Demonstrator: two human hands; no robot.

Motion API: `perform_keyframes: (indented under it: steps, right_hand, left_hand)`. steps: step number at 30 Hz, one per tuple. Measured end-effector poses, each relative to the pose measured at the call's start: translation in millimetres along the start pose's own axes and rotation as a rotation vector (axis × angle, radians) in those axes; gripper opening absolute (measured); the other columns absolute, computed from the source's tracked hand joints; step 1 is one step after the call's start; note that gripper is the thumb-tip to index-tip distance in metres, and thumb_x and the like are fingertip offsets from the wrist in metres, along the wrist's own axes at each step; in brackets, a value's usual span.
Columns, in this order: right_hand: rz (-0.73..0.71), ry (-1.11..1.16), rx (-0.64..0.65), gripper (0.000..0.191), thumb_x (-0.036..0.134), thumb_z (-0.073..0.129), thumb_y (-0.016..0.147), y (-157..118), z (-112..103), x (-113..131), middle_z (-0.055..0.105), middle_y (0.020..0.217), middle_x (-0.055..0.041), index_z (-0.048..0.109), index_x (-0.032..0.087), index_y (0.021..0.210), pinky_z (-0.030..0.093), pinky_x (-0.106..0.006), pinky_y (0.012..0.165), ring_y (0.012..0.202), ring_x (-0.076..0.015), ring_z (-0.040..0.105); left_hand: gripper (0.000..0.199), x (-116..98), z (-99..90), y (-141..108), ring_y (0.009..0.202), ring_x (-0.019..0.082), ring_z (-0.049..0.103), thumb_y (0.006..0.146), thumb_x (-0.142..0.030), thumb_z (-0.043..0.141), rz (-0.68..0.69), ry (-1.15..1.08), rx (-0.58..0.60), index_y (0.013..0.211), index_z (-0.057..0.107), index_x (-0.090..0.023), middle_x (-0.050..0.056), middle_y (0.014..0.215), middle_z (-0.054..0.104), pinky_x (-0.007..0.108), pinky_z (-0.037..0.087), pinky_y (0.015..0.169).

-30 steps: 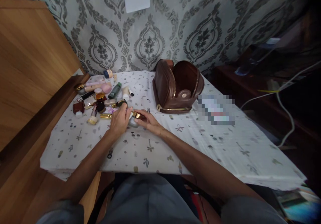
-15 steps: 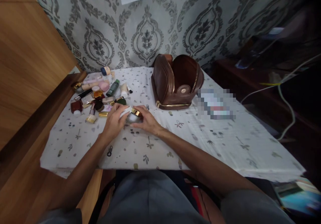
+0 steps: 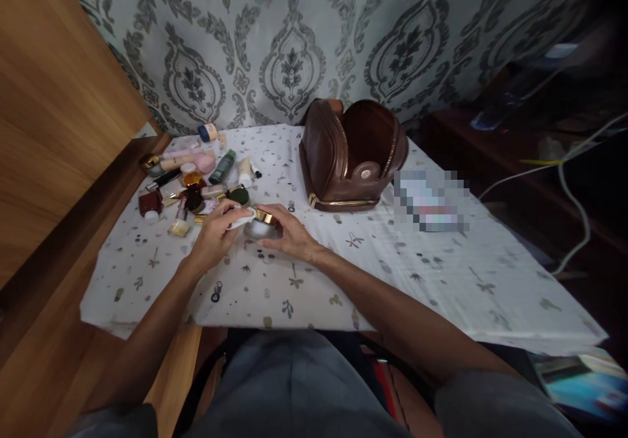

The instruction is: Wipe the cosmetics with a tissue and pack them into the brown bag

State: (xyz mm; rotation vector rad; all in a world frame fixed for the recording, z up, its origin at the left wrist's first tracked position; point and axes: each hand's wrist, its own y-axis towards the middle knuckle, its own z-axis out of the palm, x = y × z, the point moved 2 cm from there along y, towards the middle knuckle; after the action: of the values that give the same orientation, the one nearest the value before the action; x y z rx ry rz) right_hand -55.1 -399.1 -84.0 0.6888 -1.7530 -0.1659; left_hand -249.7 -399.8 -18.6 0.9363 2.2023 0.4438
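Note:
A round frosted jar (image 3: 260, 230) with a gold band stands out over the patterned tablecloth. My right hand (image 3: 289, 234) is wrapped round its right side, fingers on the gold part and thumb low on the jar. A small white pad (image 3: 241, 218) is pinched in my left hand (image 3: 219, 230), its edge touching the jar's gold rim. Just behind and left of my hands lie a dark green round item (image 3: 239, 195), a brown round jar (image 3: 193, 201) and a small bottle with a yellowish base (image 3: 179, 226).
An unzipped brown leather bag (image 3: 343, 163) stands at the back of the table (image 3: 314, 294). Several cosmetics, among them a green bottle (image 3: 222, 167) and a red-brown bottle (image 3: 150, 204), lie at the left. A blurred-out item (image 3: 432, 202) is right of the bag.
My left hand has shifted slightly left and the white pad shows more clearly between its fingers. The right hand still holds the jar. The camera view has shifted slightly.

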Motion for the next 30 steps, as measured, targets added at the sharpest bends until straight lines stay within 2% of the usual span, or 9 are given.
perform_keyframes:
  steps: [7, 13, 19, 30]
  right_hand:
    - [-0.026, 0.055, 0.015, 0.071, 0.047, 0.080, 0.077, 1, -1, 1, 0.054, 0.130, -0.0092, 0.051, 0.032, 0.140, 0.042, -0.047, 0.106, 0.122, -0.0273, 0.053]
    - [0.126, 0.146, -0.009, 0.075, 0.051, 0.080, 0.074, 1, -2, -4, 0.055, 0.127, -0.0091, 0.052, 0.028, 0.139, 0.044, -0.046, 0.105, 0.120, -0.0271, 0.054]
    - [0.146, 0.171, -0.004, 0.076, 0.050, 0.081, 0.073, 1, -1, -5, 0.055, 0.129, -0.0087, 0.052, 0.029, 0.140, 0.041, -0.047, 0.108, 0.122, -0.0272, 0.053]
    - [0.068, 0.144, 0.030, 0.072, 0.045, 0.080, 0.076, 1, -3, -2, 0.053, 0.133, -0.0089, 0.052, 0.029, 0.140, 0.041, -0.046, 0.108, 0.124, -0.0270, 0.052]
  left_hand:
    - [0.023, 4, 2.1, -8, 0.095, 0.020, 0.061, 0.094, -0.023, 0.055, -0.005, -0.037, -0.054, 0.108, 0.073, -0.025, 0.006, 0.100, 0.063, 0.033, 0.049, 0.082]
    - [0.021, 8, 4.2, -20, 0.091, 0.019, 0.061, 0.093, -0.025, 0.058, -0.064, -0.042, -0.064, 0.107, 0.074, -0.026, 0.005, 0.095, 0.064, 0.032, 0.049, 0.078]
    - [0.021, 13, 0.3, -28, 0.090, 0.019, 0.062, 0.093, -0.026, 0.058, -0.082, -0.045, -0.035, 0.106, 0.074, -0.026, 0.004, 0.094, 0.065, 0.031, 0.049, 0.076]
    - [0.023, 15, 5.8, -1, 0.091, 0.020, 0.059, 0.091, -0.020, 0.057, -0.073, -0.037, -0.046, 0.106, 0.074, -0.024, 0.005, 0.095, 0.062, 0.032, 0.048, 0.079]
